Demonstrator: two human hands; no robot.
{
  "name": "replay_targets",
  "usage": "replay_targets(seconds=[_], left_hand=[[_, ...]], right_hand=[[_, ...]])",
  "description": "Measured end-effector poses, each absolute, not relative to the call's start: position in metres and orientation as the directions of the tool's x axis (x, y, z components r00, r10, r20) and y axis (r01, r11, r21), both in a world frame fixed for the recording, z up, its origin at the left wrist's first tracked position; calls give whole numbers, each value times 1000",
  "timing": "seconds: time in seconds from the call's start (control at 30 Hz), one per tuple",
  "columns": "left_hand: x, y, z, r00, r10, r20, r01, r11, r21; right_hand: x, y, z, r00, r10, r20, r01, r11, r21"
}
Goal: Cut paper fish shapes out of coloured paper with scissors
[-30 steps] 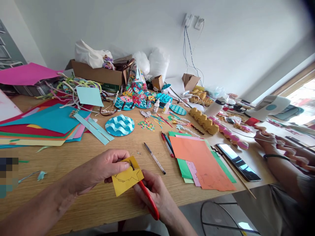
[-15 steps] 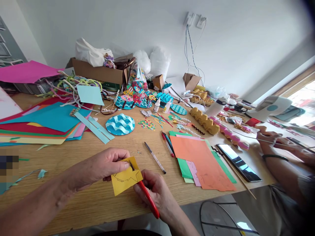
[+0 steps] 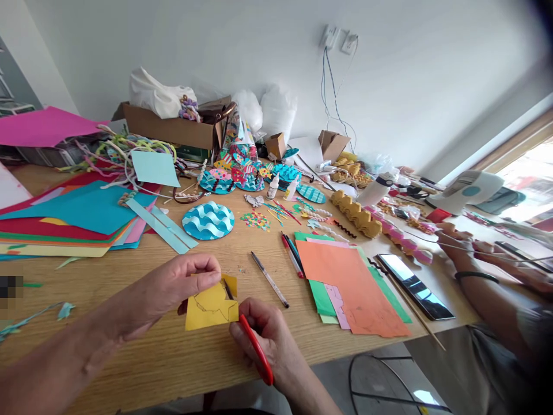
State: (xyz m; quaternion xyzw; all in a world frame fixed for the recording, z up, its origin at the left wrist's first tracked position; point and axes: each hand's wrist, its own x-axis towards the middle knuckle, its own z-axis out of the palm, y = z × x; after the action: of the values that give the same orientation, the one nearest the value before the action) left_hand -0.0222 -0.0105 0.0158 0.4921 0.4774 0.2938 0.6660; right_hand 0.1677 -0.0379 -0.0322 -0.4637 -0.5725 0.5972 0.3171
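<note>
Noted since the earlier frame: yellow card [image 3: 207, 314] drawn slightly leftward and turned more level, together with left hand [image 3: 194, 279]. Found pinched at its upper left edge by that hand, thumb on top; located over the near part of the table [image 3: 173, 363], between both hands. Found right hand [image 3: 264, 331] closed round red-handled scissors [image 3: 259, 353], dark blade showing at the card's upper right. Hands near each other but apart. Judged in hand: cutting round the inked outline [image 3: 218, 304]. Judged to call next for steady turning of the card, blades kept to the line.

Containers, beyond left hand: brown cardboard box [image 3: 159, 128], white bag [image 3: 152, 95] on top, contents hidden. Straight ahead of both hands: two white squeeze bottles [image 3: 272, 189], fill level not discernible. Far beyond right hand: flapped carton [image 3: 333, 145], contents not visible.
</note>
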Motion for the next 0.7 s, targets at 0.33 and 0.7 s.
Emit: replay_targets(seconds=[0.33,0.7], left_hand=[[1,-27,2,64,960,-271,-214,279,936],[11,-26,9,-26,932,-361,-278,340,898]], right_hand=[[155,-36,-39,-389,897,-211,-48,-249,-967],[155,-37,-41,-439,880,-182,-148,-270,-951]])
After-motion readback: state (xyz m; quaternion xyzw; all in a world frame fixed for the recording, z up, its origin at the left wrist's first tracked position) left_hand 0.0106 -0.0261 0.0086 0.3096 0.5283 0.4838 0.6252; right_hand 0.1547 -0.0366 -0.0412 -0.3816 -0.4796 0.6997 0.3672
